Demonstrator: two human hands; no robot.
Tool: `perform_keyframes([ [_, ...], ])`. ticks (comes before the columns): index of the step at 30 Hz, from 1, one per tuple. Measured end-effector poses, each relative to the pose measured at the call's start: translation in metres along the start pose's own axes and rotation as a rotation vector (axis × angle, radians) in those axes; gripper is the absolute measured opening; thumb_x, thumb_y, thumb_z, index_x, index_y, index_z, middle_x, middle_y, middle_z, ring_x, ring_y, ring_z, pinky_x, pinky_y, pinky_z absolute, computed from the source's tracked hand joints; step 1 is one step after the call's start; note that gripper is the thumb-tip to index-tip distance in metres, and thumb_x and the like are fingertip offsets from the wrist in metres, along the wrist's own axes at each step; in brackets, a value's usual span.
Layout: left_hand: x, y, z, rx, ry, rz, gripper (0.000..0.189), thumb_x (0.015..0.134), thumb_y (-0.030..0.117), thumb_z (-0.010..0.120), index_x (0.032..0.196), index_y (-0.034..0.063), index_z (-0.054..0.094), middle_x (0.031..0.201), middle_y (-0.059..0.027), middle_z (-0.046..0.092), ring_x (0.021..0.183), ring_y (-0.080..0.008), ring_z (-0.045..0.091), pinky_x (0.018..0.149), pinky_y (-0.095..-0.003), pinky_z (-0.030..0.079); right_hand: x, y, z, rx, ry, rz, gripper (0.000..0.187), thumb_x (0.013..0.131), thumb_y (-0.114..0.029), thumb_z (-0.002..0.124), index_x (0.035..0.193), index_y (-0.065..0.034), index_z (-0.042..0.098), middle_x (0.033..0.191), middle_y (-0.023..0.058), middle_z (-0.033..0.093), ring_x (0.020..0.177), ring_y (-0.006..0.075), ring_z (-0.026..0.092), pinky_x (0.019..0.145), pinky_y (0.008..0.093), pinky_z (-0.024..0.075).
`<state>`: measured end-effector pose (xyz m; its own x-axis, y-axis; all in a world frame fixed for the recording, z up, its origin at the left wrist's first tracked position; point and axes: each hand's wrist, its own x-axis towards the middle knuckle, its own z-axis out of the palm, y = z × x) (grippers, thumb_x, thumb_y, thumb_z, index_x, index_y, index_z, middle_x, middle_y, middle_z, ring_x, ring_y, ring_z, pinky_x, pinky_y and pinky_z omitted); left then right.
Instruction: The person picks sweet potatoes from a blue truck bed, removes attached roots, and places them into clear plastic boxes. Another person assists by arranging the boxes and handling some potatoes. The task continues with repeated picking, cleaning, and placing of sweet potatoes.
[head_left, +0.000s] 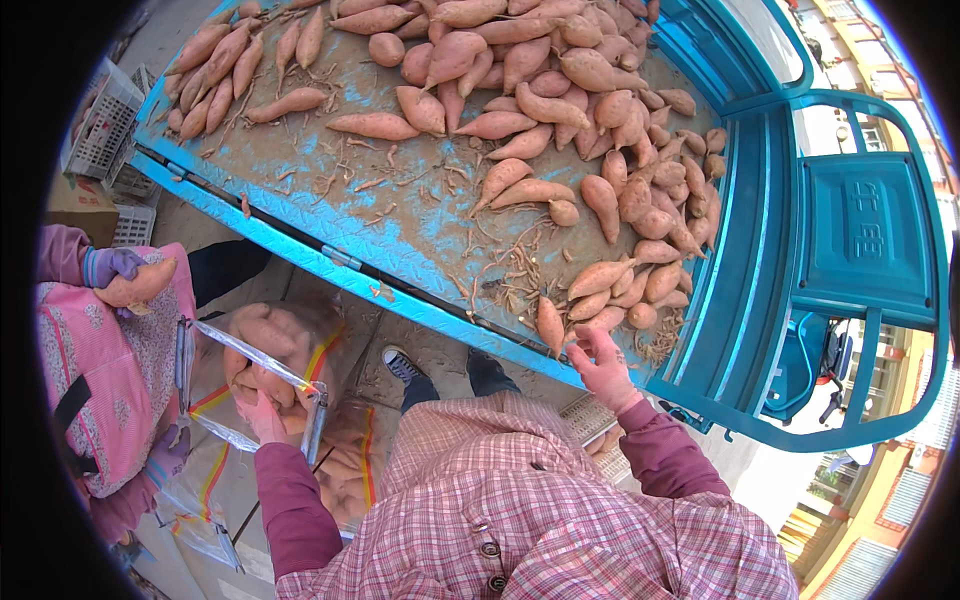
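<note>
My left hand (264, 417) is inside the mouth of a clear plastic bag (225, 435) with red and yellow stripes, against the sweet potatoes (264, 337) in it; whether it grips one cannot be told. Metal clips hang at the bag's rim. At the edge of a blue truck bed, my right hand (602, 366) has its fingers spread beside a sweet potato (550, 325) that lies at the near edge. Many more sweet potatoes (525, 64) are heaped over the far and right parts of the bed, with a smaller group (217, 67) at its left corner.
A co-worker (112, 337) in purple gloves stands at the left, one hand holding a sweet potato (139, 283). Plastic crates (101, 120) and a cardboard box (82, 210) stand behind. Roots and soil litter the bed (360, 217). A blue metal rail (840, 442) bounds it at right. Another filled bag (349, 472) lies below.
</note>
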<state>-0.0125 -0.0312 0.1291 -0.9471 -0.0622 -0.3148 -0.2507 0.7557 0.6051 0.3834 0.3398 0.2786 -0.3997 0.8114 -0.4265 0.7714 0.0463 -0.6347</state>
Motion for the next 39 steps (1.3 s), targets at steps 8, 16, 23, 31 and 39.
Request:
perform_keyframes([
  [8, -0.108, 0.08, 0.017, -0.342, 0.064, 0.312, 0.048, 0.087, 0.008, 0.061, 0.131, 0.002, 0.045, 0.136, -0.0112, 0.039, 0.124, -0.0232, 0.042, 0.103, -0.0351, 0.035, 0.094, 0.06, -0.076, -0.683, 0.276, -0.507, 0.042, 0.075, -0.013, 0.063, 0.117, -0.0074, 0.055, 0.112, 0.0138, 0.058, 0.107, 0.0307, 0.054, 0.088, 0.0402, 0.0437],
  [16, -0.26, 0.174, 0.109, -0.466, -0.581, 0.409, 0.043, 0.085, 0.005, 0.062, 0.126, 0.0027, 0.047, 0.133, -0.0085, 0.042, 0.121, -0.0191, 0.045, 0.102, -0.0329, 0.036, 0.183, 0.025, -0.105, -0.905, -0.656, -0.409, 0.059, 0.069, -0.017, 0.069, 0.125, -0.0115, 0.051, 0.114, 0.0144, 0.057, 0.107, 0.0309, 0.057, 0.092, 0.0376, 0.0453],
  [23, -0.297, 0.22, 0.143, -0.48, -1.046, 0.06, 0.046, 0.087, 0.011, 0.063, 0.128, 0.001, 0.045, 0.128, -0.0106, 0.048, 0.115, -0.0181, 0.049, 0.097, -0.0312, 0.04, 0.141, 0.036, -0.145, 0.55, -0.699, 0.104, 0.048, 0.081, -0.029, 0.066, 0.119, -0.0019, 0.054, 0.089, 0.0125, 0.063, 0.061, 0.0127, 0.056, 0.051, 0.022, 0.0435],
  [31, -0.279, 0.287, 0.144, -1.128, -1.522, -0.235, 0.068, 0.081, 0.046, 0.066, 0.128, 0.0043, 0.042, 0.119, -0.0137, 0.055, 0.112, -0.0265, 0.054, 0.097, -0.0392, 0.043, 0.054, -0.033, -0.051, 1.29, -1.156, 0.251, 0.062, 0.091, -0.058, 0.044, 0.109, 0.0006, 0.055, 0.062, -0.0014, 0.05, 0.04, 0.0064, 0.039, 0.037, 0.0189, 0.0303],
  [39, -0.246, 0.249, 0.089, -1.571, -1.331, -0.336, 0.056, 0.082, 0.032, 0.067, 0.126, 0.0047, 0.044, 0.121, -0.0156, 0.054, 0.113, -0.0374, 0.053, 0.102, -0.0552, 0.038, 0.032, -0.072, -0.015, 0.934, -1.247, 0.375, 0.042, 0.096, -0.038, 0.049, 0.107, 0.0024, 0.055, 0.073, 0.0001, 0.05, 0.058, 0.0128, 0.051, 0.048, 0.0237, 0.0403],
])
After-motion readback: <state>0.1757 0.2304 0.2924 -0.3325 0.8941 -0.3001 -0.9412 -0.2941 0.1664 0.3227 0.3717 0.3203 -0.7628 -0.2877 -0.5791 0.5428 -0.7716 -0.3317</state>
